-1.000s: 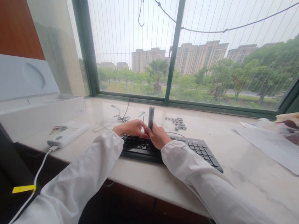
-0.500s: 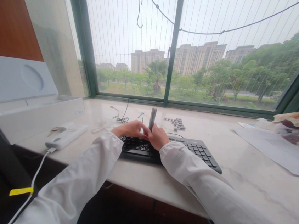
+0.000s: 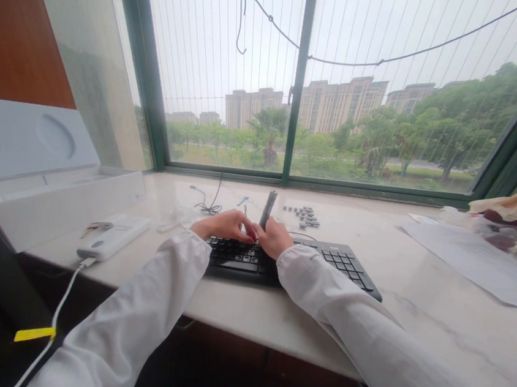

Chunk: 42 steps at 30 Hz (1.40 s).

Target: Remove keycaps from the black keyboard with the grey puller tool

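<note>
A black keyboard [image 3: 237, 264] lies on the counter, with bare spots among its keys. My right hand [image 3: 275, 238] is closed round a dark grey stick-like tool [image 3: 268, 208], which leans to the right; its lower end is hidden by the fingers. Close beside it, my left hand [image 3: 230, 224] bends over the keys, thumb and fingertips drawn together near the right fingertips. Whatever the left fingers pinch, if anything, is too small to make out. Behind the keyboard lie several loose keycaps [image 3: 308, 216] in rough rows.
A coiled black cable [image 3: 211, 208] and a small blue tool [image 3: 242, 200] lie behind the left hand. A white power bank [image 3: 112, 238] with keys on it, plus an open white box [image 3: 68, 201], occupy the left. Papers [image 3: 469, 255] and a bag [image 3: 504, 225] are on the right.
The grey tool has tipped from nearly upright toward the right. My left fingers have drawn slightly apart from the right hand and lowered to the keys.
</note>
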Tool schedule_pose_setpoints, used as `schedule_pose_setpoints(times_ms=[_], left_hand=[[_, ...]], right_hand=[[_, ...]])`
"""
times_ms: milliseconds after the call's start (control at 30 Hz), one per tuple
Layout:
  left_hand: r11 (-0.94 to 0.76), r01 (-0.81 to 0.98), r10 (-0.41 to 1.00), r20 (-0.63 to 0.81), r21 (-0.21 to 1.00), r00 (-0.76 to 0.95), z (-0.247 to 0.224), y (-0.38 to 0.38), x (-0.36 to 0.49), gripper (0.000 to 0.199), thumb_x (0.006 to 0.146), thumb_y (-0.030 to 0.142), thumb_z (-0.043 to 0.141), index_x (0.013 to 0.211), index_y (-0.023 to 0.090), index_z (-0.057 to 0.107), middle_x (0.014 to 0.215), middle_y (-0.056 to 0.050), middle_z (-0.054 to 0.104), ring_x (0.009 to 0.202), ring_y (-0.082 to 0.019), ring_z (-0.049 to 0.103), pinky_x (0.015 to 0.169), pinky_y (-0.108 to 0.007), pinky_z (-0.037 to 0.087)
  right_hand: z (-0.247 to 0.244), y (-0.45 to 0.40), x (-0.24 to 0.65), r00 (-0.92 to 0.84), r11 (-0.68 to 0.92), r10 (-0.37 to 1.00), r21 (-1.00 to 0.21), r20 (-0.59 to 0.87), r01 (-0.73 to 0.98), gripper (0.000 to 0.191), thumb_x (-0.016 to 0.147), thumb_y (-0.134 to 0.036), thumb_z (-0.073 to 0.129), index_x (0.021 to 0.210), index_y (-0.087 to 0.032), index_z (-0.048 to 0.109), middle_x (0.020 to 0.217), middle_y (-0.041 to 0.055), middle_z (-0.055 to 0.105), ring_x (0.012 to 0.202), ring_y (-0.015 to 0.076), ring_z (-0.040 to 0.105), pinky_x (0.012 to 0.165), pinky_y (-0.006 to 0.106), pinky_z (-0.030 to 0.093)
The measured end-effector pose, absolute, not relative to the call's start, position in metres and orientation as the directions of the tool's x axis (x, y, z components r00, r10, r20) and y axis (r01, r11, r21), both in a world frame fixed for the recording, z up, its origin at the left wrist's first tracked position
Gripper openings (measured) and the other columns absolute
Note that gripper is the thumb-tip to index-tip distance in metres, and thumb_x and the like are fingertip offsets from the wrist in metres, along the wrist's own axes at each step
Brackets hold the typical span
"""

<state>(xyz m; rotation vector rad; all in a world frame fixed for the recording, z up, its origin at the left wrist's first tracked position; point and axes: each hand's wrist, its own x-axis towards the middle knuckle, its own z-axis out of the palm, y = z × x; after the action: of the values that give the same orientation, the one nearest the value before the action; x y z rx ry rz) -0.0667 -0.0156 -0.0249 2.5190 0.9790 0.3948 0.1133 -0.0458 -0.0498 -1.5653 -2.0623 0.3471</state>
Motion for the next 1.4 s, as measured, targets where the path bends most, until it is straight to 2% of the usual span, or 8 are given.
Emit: schedule_pose_setpoints(times_ms=[233, 300, 433, 633, 900, 1133, 1267, 1400], left_hand=[[-0.658, 0.613, 0.722, 0.132, 0.437, 0.68, -0.027, -0.014, -0.066, 0.035, 0.069, 0.048, 0.071, 0.085, 0.017, 0.077, 0.072, -0.002, 0.07, 0.059, -0.009, 0.052, 0.059, -0.02, 0.037], [-0.664, 0.608, 0.715, 0.135, 0.435, 0.686, -0.027, -0.015, -0.066, 0.035, 0.07, 0.049, 0.071, 0.084, 0.017, 0.077, 0.071, -0.001, 0.069, 0.058, -0.009, 0.051, 0.058, -0.02, 0.036], [-0.686, 0.593, 0.698, 0.15, 0.422, 0.7, -0.027, -0.015, -0.065, 0.033, 0.07, 0.047, 0.07, 0.08, 0.016, 0.075, 0.06, 0.002, 0.061, 0.055, -0.007, 0.045, 0.054, -0.019, 0.033], [-0.709, 0.552, 0.669, 0.168, 0.44, 0.724, -0.03, -0.011, -0.066, 0.024, 0.072, 0.036, 0.067, 0.078, 0.013, 0.072, 0.059, 0.003, 0.058, 0.056, -0.008, 0.046, 0.055, -0.018, 0.034], [-0.717, 0.574, 0.669, 0.158, 0.397, 0.726, -0.032, -0.01, -0.067, 0.019, 0.07, 0.031, 0.065, 0.076, 0.013, 0.07, 0.061, 0.002, 0.061, 0.06, -0.01, 0.051, 0.057, -0.019, 0.037], [-0.724, 0.62, 0.686, 0.221, 0.303, 0.693, -0.039, -0.007, -0.063, 0.016, 0.068, 0.026, 0.066, 0.078, 0.015, 0.072, 0.064, 0.0, 0.065, 0.061, -0.011, 0.053, 0.06, -0.02, 0.04], [-0.738, 0.623, 0.675, 0.242, 0.261, 0.698, -0.041, -0.005, -0.063, 0.016, 0.07, 0.024, 0.064, 0.081, 0.015, 0.072, 0.073, -0.002, 0.069, 0.067, -0.013, 0.057, 0.063, -0.021, 0.041], [-0.74, 0.642, 0.672, 0.252, 0.199, 0.696, -0.042, -0.003, -0.063, 0.015, 0.071, 0.025, 0.064, 0.078, 0.015, 0.071, 0.072, -0.003, 0.069, 0.066, -0.013, 0.058, 0.063, -0.021, 0.041]], right_hand=[[-0.04, -0.042, 0.121, -0.343, 0.389, 0.92, -0.542, 0.19, 0.745, 0.026, 0.093, -0.037, 0.044, 0.101, -0.019, 0.061, 0.072, 0.0028, 0.068, 0.074, 0.0184, 0.064, 0.068, 0.026, 0.043], [-0.039, -0.044, 0.122, -0.357, 0.416, 0.909, -0.519, 0.216, 0.747, 0.025, 0.092, -0.036, 0.044, 0.101, -0.019, 0.059, 0.076, 0.0034, 0.069, 0.077, 0.0192, 0.064, 0.069, 0.026, 0.043], [-0.042, -0.05, 0.118, -0.357, 0.458, 0.882, -0.386, 0.307, 0.801, 0.027, 0.091, -0.039, 0.045, 0.108, -0.02, 0.054, 0.09, 0.0081, 0.069, 0.086, 0.0239, 0.064, 0.068, 0.028, 0.04], [-0.048, -0.059, 0.109, -0.392, 0.492, 0.841, -0.226, 0.372, 0.841, 0.028, 0.096, -0.038, 0.035, 0.111, -0.017, 0.046, 0.086, 0.0109, 0.069, 0.078, 0.026, 0.066, 0.06, 0.029, 0.035], [-0.05, -0.064, 0.1, -0.329, 0.41, 0.874, -0.177, 0.358, 0.895, 0.028, 0.099, -0.037, 0.028, 0.107, -0.014, 0.042, 0.086, 0.0135, 0.069, 0.077, 0.0269, 0.067, 0.062, 0.031, 0.039], [-0.055, -0.066, 0.101, -0.372, 0.448, 0.827, -0.096, 0.422, 0.889, 0.025, 0.099, -0.033, 0.026, 0.104, -0.015, 0.042, 0.081, 0.01, 0.067, 0.072, 0.0244, 0.067, 0.059, 0.029, 0.04], [-0.055, -0.067, 0.101, -0.378, 0.453, 0.82, -0.084, 0.431, 0.887, 0.024, 0.099, -0.032, 0.026, 0.104, -0.015, 0.041, 0.082, 0.0098, 0.066, 0.072, 0.0247, 0.067, 0.059, 0.03, 0.041], [-0.056, -0.067, 0.1, -0.353, 0.429, 0.832, -0.091, 0.428, 0.899, 0.025, 0.099, -0.034, 0.025, 0.103, -0.015, 0.042, 0.082, 0.0103, 0.066, 0.073, 0.0251, 0.067, 0.061, 0.03, 0.042]])
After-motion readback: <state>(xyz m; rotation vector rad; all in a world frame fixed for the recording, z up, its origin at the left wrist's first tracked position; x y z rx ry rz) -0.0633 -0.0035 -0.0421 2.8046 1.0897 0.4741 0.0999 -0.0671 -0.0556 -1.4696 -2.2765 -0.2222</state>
